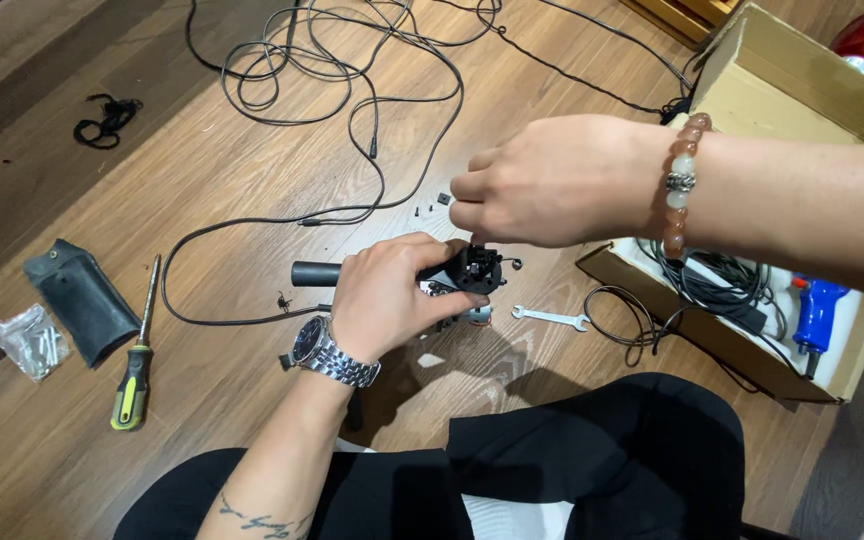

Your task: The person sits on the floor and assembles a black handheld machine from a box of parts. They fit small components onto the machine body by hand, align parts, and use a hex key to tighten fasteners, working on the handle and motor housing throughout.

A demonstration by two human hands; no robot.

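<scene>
Sitting over the wood floor (252, 200), a small black device (467, 270) with a round black handle is held above the person's lap. The left hand (392, 300) has its fingers wrapped tight around it. The right hand (552, 180) comes from above, fingertips pinched together on its top. A little silver wrench (550, 318) lies just beside. A screwdriver (137, 360) and a cardboard box (792, 90) lie farther off.

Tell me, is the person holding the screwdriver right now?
No, the screwdriver lies on the floor, apart from the left hand, which grips a black device.
</scene>
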